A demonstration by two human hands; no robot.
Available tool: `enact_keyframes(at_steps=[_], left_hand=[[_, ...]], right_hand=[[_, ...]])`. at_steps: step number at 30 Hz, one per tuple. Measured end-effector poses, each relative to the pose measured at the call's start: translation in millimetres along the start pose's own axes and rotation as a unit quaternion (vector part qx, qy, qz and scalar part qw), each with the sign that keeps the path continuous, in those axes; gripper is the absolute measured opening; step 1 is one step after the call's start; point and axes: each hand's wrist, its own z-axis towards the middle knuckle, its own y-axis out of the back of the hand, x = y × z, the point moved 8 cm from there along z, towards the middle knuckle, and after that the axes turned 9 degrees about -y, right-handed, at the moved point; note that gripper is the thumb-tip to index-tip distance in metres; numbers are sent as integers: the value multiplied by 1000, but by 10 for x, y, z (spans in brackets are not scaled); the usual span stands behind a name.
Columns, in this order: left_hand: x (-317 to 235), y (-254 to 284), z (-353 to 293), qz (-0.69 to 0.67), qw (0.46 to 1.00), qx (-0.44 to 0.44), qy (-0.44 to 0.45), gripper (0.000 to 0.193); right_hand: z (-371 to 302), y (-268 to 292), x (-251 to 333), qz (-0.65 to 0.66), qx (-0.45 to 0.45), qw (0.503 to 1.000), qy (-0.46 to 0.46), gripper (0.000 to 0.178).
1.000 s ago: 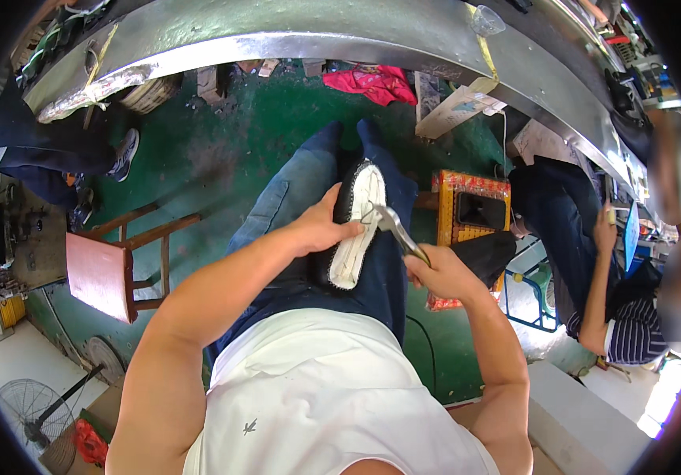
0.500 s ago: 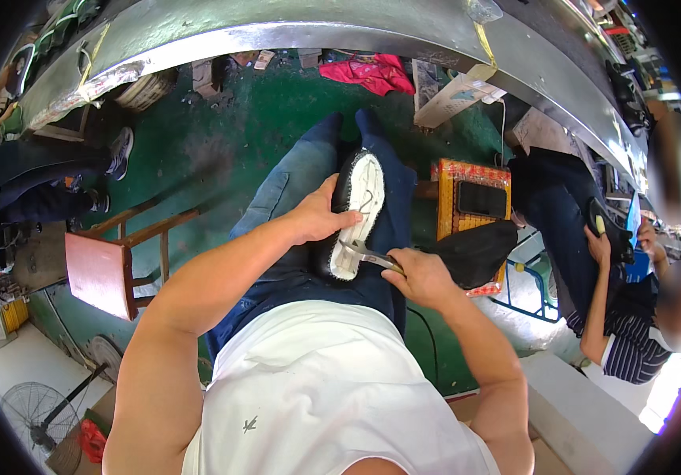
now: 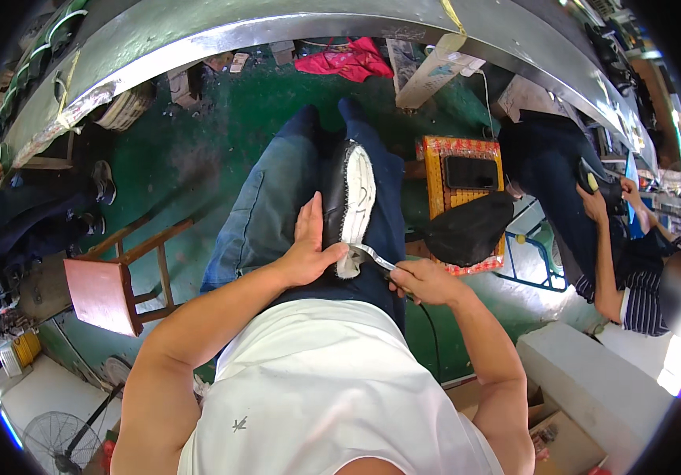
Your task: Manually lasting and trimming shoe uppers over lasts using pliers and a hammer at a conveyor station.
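Note:
A black shoe (image 3: 339,194) rests on my lap, its rough white underside turned up and to the right, toe pointing away from me. My left hand (image 3: 307,252) steadies it near the heel. The fingers lie along the black side, and the thumb presses at the edge of the white underside. In my right hand (image 3: 424,281) is a curved metal hand tool (image 3: 374,256), its handle mostly hidden by my fingers. The tool's metal head meets the white heel end, close to my left thumb.
A long metal-edged bench (image 3: 277,33) crosses ahead. At left stands a wooden stool (image 3: 103,297). To the right, a phone (image 3: 471,172) and a black cloth bag (image 3: 471,229) lie on an orange seat. A co-worker (image 3: 618,229) sits further right, holding a black shoe. A fan (image 3: 59,439) stands lower left.
My left hand has slid from the middle of the underside toward the heel, its fingers straightening along the side. The shoe has tilted, showing more black upper. The tool stays at the heel.

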Motion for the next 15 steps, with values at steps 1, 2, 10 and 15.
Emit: enact_keyframes(at_steps=[1,2,10,15], left_hand=[[-24,11,30,0,1000,-4,0,110],[-15,-3,57,-22,999,-6,25,110],[-68,17,49,1,995,-24,94,109],[28,27,-7,-66,993,-28,95,112]], right_hand=[[-34,42,0,-3,1,1000,1,45],[-65,98,-80,13,15,1000,-22,44],[-24,89,561,-86,-246,949,176,34],[-128,37,676,-172,-230,942,173,34]])
